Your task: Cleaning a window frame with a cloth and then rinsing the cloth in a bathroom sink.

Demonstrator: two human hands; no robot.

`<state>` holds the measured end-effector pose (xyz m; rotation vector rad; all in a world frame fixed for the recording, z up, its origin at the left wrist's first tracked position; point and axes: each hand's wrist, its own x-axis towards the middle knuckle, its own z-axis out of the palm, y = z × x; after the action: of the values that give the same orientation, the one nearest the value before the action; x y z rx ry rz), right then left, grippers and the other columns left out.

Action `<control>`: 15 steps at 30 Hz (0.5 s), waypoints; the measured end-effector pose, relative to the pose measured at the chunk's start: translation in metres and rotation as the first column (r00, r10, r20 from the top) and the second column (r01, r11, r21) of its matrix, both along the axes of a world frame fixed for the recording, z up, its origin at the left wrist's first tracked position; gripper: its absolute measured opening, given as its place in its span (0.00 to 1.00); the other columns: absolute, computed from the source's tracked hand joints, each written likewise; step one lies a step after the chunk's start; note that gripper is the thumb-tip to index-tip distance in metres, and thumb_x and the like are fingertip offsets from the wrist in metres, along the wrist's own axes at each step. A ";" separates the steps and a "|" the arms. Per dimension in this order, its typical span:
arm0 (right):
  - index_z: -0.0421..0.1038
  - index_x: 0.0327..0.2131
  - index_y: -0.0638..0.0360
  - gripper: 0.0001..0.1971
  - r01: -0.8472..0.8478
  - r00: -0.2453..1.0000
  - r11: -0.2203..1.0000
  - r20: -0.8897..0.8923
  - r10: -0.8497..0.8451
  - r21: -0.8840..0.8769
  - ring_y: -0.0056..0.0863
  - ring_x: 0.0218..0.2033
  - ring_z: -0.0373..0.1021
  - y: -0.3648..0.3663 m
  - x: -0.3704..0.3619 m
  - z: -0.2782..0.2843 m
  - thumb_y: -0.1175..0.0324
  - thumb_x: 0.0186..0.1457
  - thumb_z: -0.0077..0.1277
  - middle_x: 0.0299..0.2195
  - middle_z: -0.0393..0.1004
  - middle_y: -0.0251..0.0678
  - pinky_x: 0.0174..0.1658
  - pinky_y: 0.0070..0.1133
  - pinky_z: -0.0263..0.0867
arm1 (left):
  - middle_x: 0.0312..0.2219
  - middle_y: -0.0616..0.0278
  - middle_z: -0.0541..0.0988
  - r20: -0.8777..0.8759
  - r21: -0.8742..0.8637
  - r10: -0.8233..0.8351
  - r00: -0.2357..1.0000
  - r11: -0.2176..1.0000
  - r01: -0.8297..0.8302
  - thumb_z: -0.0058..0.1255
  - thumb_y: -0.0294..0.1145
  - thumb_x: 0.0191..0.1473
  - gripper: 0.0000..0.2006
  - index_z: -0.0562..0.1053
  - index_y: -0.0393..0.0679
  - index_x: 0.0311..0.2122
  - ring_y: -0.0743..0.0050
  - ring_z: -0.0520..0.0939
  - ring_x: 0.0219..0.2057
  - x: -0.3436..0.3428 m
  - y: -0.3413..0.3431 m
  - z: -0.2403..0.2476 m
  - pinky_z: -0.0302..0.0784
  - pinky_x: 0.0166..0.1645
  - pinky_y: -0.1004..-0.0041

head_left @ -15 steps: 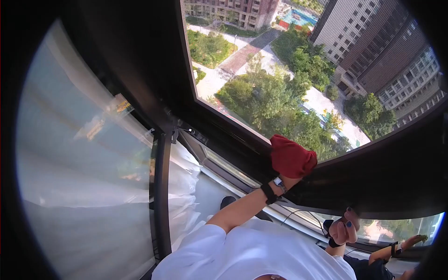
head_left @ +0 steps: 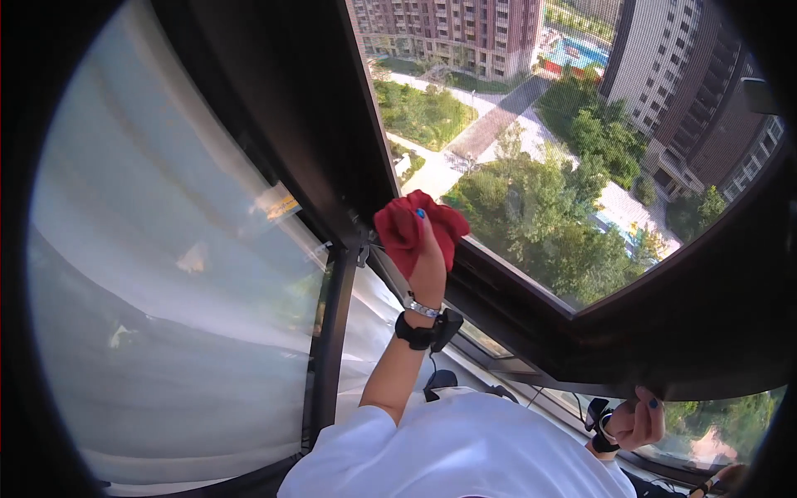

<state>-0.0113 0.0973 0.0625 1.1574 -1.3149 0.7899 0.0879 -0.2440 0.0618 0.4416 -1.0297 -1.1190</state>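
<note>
My left hand (head_left: pixel 427 259) holds a bunched red cloth (head_left: pixel 400 234) against the dark window frame, beside the lower left part of the pane. Its thumb lies over the cloth, and the other fingers are hidden in the folds. A silver watch and a black strap with a small black device (head_left: pixel 448 329) circle that wrist. Over at the right, my right hand (head_left: pixel 638 423) has its fingers curled at the lower edge of the dark window frame (head_left: pixel 639 353). That wrist also carries a black device.
To the left stands a dark-framed glass panel (head_left: pixel 321 373) with white sheer curtain (head_left: pixel 191 332) behind it. A black cable hangs from the left wrist device. Trees and buildings show through the window pane (head_left: pixel 531 191). Part of another person's arm (head_left: pixel 706 486) appears at lower right.
My left hand has carried the red cloth leftward and up along the frame toward the corner. My right hand stays by the frame's lower edge. The view has shifted, and the other person's arm has lowered.
</note>
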 end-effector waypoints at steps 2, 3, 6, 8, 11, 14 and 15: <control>0.64 0.32 0.70 0.08 -0.080 0.997 0.997 -0.025 0.080 0.000 0.36 0.23 0.71 -0.003 -0.003 -0.003 0.86 0.46 0.39 0.36 0.61 0.48 0.29 0.28 0.70 | 0.51 0.58 0.67 0.266 0.122 0.297 0.917 0.933 -0.338 0.40 0.45 0.58 0.25 0.62 0.39 0.54 0.70 0.70 0.47 0.037 -0.038 0.017 0.60 0.53 0.75; 0.63 0.32 0.72 0.08 -0.120 0.988 0.993 -0.093 0.119 -0.004 0.36 0.22 0.71 -0.002 -0.009 -0.005 0.87 0.45 0.39 0.36 0.62 0.51 0.29 0.31 0.70 | 0.53 0.57 0.66 0.286 0.138 0.334 0.898 0.913 -0.384 0.39 0.48 0.57 0.29 0.58 0.37 0.57 0.67 0.69 0.50 0.049 -0.055 0.020 0.57 0.55 0.75; 0.63 0.32 0.74 0.07 -0.079 0.992 0.997 -0.094 0.078 -0.005 0.36 0.21 0.71 0.007 -0.010 -0.008 0.87 0.46 0.38 0.35 0.62 0.51 0.29 0.33 0.70 | 0.43 0.55 0.74 0.362 -0.035 0.495 0.790 0.854 -0.519 0.42 0.40 0.57 0.18 0.67 0.36 0.47 0.65 0.75 0.40 0.073 -0.077 0.026 0.68 0.45 0.70; 0.63 0.32 0.74 0.07 -0.115 0.989 0.993 -0.090 0.113 -0.016 0.35 0.21 0.71 0.008 -0.011 -0.008 0.86 0.47 0.37 0.34 0.62 0.52 0.29 0.33 0.70 | 0.40 0.54 0.75 0.410 -0.176 0.572 0.711 0.814 -0.553 0.42 0.39 0.57 0.18 0.67 0.37 0.46 0.63 0.76 0.38 0.063 -0.090 0.009 0.69 0.43 0.69; 0.63 0.31 0.74 0.06 -0.114 0.988 0.993 -0.105 0.114 0.006 0.35 0.20 0.70 0.018 -0.012 -0.010 0.85 0.48 0.36 0.33 0.63 0.53 0.29 0.34 0.70 | 0.34 0.52 0.76 0.498 -0.287 0.528 0.688 0.849 -0.444 0.43 0.39 0.56 0.16 0.68 0.37 0.44 0.60 0.77 0.34 0.033 -0.109 -0.012 0.70 0.39 0.65; 0.62 0.30 0.75 0.07 -0.076 0.988 0.997 -0.139 0.075 -0.003 0.34 0.19 0.69 0.025 -0.017 -0.012 0.83 0.50 0.33 0.32 0.63 0.54 0.29 0.34 0.71 | 0.27 0.49 0.75 0.723 -0.299 0.509 0.467 0.840 -0.452 0.48 0.38 0.51 0.13 0.69 0.38 0.35 0.59 0.77 0.30 0.002 -0.114 -0.047 0.71 0.34 0.64; 0.62 0.30 0.76 0.07 -0.074 0.984 0.997 -0.164 0.069 -0.025 0.34 0.19 0.69 0.026 -0.017 -0.010 0.82 0.50 0.32 0.31 0.63 0.54 0.28 0.34 0.71 | 0.24 0.48 0.74 0.786 -0.239 0.457 0.416 0.845 -0.478 0.49 0.38 0.49 0.12 0.69 0.38 0.27 0.56 0.76 0.28 0.002 -0.117 -0.071 0.70 0.32 0.64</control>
<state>-0.0285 0.1230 0.0522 1.2237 -1.1268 0.7485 0.0896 -0.3610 -0.0097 1.2897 -1.5728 -0.3387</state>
